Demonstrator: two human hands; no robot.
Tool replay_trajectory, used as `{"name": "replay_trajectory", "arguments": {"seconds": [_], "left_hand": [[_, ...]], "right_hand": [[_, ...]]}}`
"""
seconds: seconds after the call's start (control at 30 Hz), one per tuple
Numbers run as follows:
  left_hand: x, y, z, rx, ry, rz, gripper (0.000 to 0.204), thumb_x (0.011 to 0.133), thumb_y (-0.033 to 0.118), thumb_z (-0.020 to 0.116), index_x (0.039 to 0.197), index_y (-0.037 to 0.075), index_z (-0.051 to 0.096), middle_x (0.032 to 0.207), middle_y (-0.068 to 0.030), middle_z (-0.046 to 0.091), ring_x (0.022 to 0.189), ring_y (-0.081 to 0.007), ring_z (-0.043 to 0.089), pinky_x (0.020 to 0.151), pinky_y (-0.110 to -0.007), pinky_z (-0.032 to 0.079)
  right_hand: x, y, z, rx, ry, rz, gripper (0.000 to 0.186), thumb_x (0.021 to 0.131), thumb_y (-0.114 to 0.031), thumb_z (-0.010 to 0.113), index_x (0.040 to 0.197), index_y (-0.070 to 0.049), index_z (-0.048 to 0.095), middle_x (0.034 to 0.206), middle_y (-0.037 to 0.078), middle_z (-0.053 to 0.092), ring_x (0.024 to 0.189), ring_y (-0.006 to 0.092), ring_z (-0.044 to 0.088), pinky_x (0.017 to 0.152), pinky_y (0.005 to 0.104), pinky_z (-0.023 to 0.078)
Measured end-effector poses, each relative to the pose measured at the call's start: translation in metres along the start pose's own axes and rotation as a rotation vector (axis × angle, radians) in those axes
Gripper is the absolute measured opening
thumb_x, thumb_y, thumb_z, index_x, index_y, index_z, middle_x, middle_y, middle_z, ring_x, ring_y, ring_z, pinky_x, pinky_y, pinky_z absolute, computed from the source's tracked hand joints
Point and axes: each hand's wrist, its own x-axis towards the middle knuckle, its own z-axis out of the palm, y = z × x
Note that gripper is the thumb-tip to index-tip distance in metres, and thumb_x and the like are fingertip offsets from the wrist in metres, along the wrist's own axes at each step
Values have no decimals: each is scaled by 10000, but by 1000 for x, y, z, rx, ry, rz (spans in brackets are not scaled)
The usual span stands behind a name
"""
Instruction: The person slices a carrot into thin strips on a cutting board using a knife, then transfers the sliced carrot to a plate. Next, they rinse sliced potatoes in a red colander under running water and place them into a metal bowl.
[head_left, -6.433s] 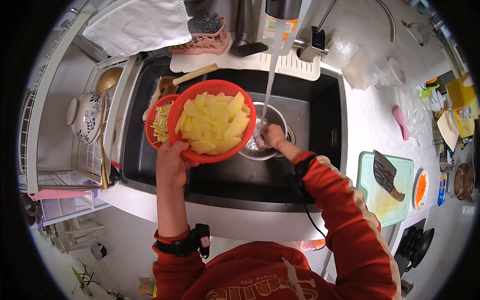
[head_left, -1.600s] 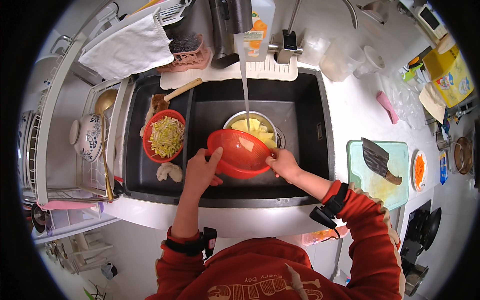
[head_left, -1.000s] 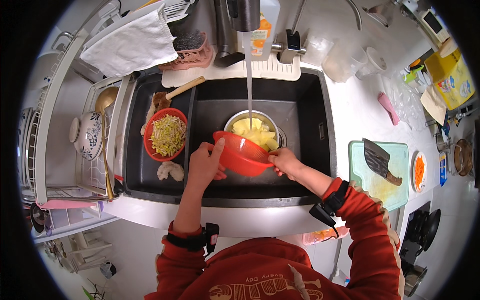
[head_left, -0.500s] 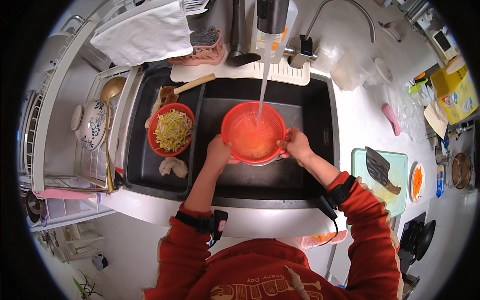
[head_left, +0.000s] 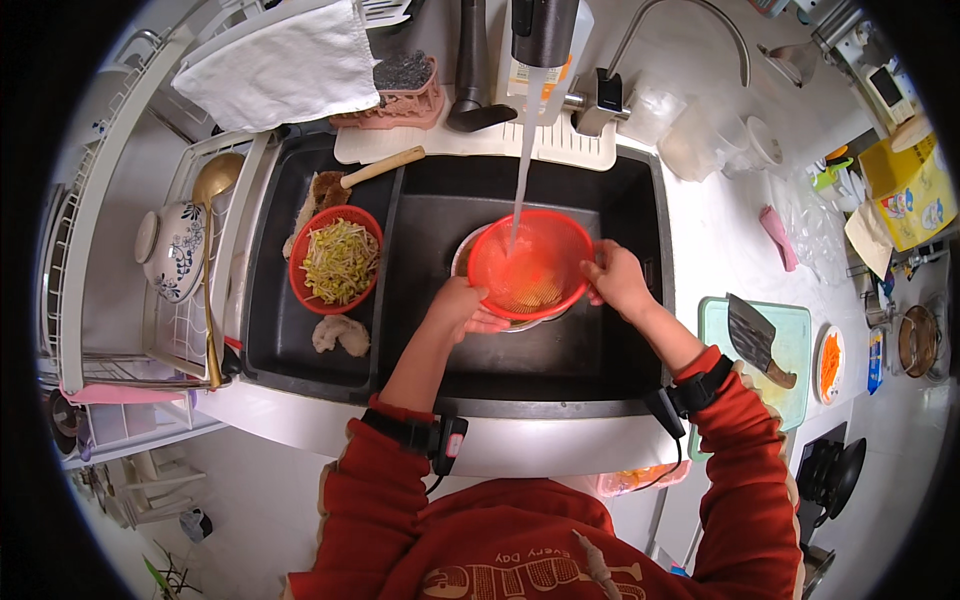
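Note:
Both hands grip the rim of a red plastic colander (head_left: 555, 255) over the right basin of the black sink (head_left: 490, 375). My left hand (head_left: 462, 308) is closed on its lower left edge, and my right hand (head_left: 614, 276) pinches its right edge. A stream of water (head_left: 525, 165) falls from the faucet (head_left: 543, 38) into the colander's left side. The colander is tilted, and inside I make out only wet red mesh. Beneath it shows part of a round, light-rimmed vessel (head_left: 460, 258), mostly hidden.
In the left basin sit a red basket (head_left: 296, 262) of bean sprouts (head_left: 340, 262), a wooden-handled brush (head_left: 383, 167) and a pale wrung cloth (head_left: 341, 335). To the right, a cleaver (head_left: 752, 332) lies on a green cutting board (head_left: 795, 375) beside a plate of shredded orange food (head_left: 829, 362).
The colander has shifted right in my hands and tilted. More of the light-rimmed vessel beneath now shows at its left. Water keeps running.

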Motion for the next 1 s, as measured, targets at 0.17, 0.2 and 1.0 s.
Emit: {"name": "replay_trajectory", "arguments": {"seconds": [0.17,0.2,1.0], "left_hand": [[-28,6,-10,342,130,154,248,852,107,516,903,-133,545,717,-220,638,559,-289,669,475,-333,564],[-33,6,-13,391,164,184,259,830,116,531,848,-140,559,667,-207,635,533,-278,664,452,-330,557],[-58,3,-61,187,275,245,519,917,464,500,867,-51,549,653,-153,620,482,-219,617,412,-274,488]], "right_hand": [[-1,19,14,9,-280,328,273,892,-90,583,1068,115,546,706,124,615,487,143,588,446,258,532],[-6,21,21,-17,-292,247,228,880,-83,559,1012,103,566,756,166,632,556,239,623,538,327,561],[-47,30,-4,470,-619,250,462,948,-377,520,1175,26,521,985,146,649,855,234,670,780,333,567]]}}
